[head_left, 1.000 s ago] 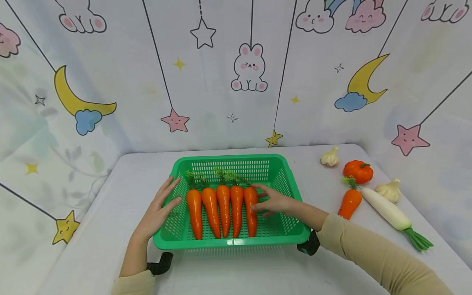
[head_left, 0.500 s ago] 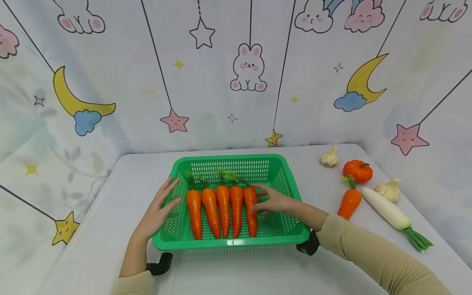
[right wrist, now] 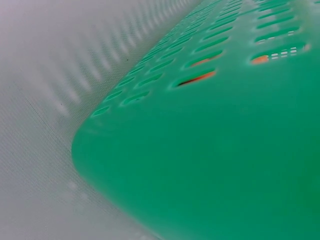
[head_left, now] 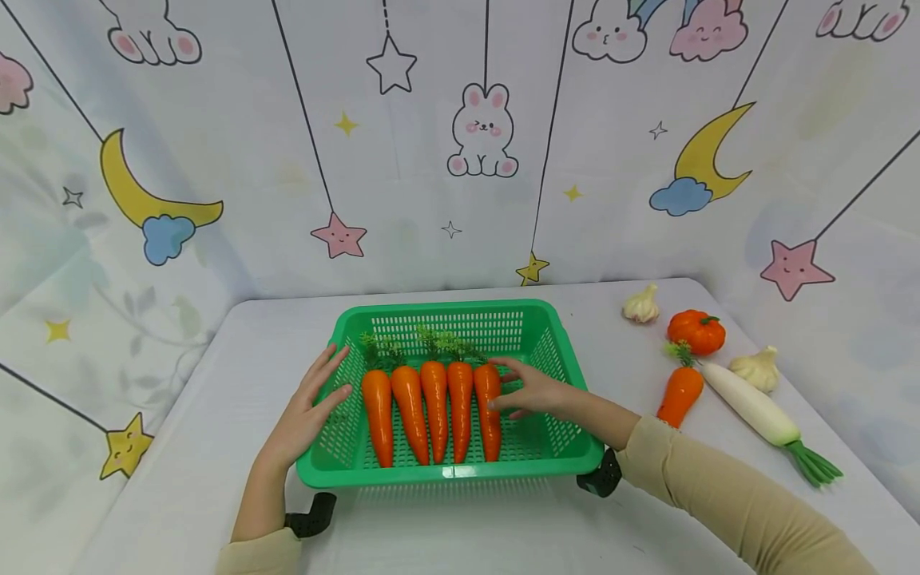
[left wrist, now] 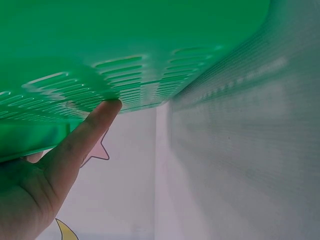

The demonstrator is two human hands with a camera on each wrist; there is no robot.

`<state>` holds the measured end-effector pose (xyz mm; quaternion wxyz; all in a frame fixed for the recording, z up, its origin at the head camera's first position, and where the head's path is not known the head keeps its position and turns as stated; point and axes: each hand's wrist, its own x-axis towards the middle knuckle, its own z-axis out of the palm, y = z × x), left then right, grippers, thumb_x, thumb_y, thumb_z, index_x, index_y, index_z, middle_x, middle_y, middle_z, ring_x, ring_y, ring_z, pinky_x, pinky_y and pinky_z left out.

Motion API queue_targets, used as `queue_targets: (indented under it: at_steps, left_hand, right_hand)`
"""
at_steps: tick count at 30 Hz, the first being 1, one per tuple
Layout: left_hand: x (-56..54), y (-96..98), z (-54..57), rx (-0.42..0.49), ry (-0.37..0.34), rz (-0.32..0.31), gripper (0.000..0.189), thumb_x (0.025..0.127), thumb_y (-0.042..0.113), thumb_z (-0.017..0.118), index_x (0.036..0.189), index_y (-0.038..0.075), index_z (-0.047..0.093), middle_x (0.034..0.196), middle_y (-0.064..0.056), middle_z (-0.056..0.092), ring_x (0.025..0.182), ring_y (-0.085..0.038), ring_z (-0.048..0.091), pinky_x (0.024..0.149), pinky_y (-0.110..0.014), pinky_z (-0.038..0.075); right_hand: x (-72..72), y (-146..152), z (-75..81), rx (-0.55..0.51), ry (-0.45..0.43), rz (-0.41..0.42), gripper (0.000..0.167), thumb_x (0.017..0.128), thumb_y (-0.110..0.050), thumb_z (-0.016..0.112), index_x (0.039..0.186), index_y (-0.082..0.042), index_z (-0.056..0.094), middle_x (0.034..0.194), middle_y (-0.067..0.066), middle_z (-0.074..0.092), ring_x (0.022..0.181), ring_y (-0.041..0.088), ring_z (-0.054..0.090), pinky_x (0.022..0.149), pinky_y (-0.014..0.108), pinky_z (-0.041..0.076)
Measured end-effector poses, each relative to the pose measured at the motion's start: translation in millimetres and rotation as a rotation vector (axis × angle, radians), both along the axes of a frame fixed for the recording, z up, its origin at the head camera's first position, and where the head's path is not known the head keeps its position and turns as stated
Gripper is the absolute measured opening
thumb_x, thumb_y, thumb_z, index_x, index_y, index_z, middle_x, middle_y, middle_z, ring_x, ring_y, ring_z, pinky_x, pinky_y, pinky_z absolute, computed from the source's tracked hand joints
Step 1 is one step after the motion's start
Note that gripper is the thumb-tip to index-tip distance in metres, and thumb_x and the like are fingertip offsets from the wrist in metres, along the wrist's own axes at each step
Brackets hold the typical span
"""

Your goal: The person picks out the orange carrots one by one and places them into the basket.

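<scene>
A green slotted basket (head_left: 449, 473) holds a row of several orange carrots (head_left: 434, 407) with leafy green tops. My left hand (head_left: 305, 415) rests at its left rim with fingers extended. In the left wrist view one straight finger (left wrist: 95, 130) lies against the slotted outer wall (left wrist: 200, 30). My right hand (head_left: 535, 391) reaches over the right rim into the basket. Its fingertips touch the right side of the rightmost carrot (head_left: 489, 423), spread apart and loosely bent. The right wrist view shows only the basket's outer corner (right wrist: 200, 150), with bits of orange through the slots; the hand is hidden there.
On the right of the white table (head_left: 460, 535) lie a garlic bulb (head_left: 641, 305), a small orange pumpkin (head_left: 695, 332), another garlic bulb (head_left: 756, 369), a loose carrot (head_left: 680, 397) and a white radish (head_left: 747, 403). A patterned cloth (head_left: 402, 176) hangs behind.
Both hands, the basket and the carrots keep their places. The whole head view has shifted very slightly.
</scene>
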<state>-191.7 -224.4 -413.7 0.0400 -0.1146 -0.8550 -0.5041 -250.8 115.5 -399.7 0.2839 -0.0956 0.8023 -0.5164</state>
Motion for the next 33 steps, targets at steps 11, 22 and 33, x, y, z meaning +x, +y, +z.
queue_targets:
  at_steps: [11,22,33]
  left_hand:
    - [1.5,-0.8,0.8,0.021,-0.007,0.005,0.054,0.095,0.022,0.049,0.145,0.017,0.029,0.152,-0.007,0.008,0.137,-0.035,0.003,0.095,-0.071,0.011]
    - [15.0,13.4,22.0,0.054,-0.024,0.007,0.053,0.094,0.009,0.048,0.143,0.003,0.028,0.15,-0.019,0.008,0.135,-0.042,0.003,0.094,-0.072,0.01]
    - [6.0,3.9,8.0,0.033,-0.019,0.008,0.053,0.095,0.017,0.049,0.144,0.012,0.03,0.152,-0.011,0.008,0.137,-0.037,0.003,0.096,-0.071,0.01]
  right_hand:
    - [0.9,0,4.9,-0.006,0.043,0.002,0.075,0.081,-0.009,0.068,0.143,-0.008,0.025,0.136,0.029,0.026,0.093,0.033,0.058,0.072,0.044,0.052]
    - [11.0,20,12.2,-0.147,0.281,0.084,0.064,0.086,-0.018,0.064,0.141,-0.008,0.032,0.131,0.026,0.04,0.102,0.033,0.057,0.076,0.05,0.05]
    - [27.3,57,38.7,-0.08,0.453,0.225,0.062,0.088,-0.017,0.062,0.141,-0.013,0.031,0.133,0.015,0.043,0.108,0.032,0.054,0.082,0.032,0.05]
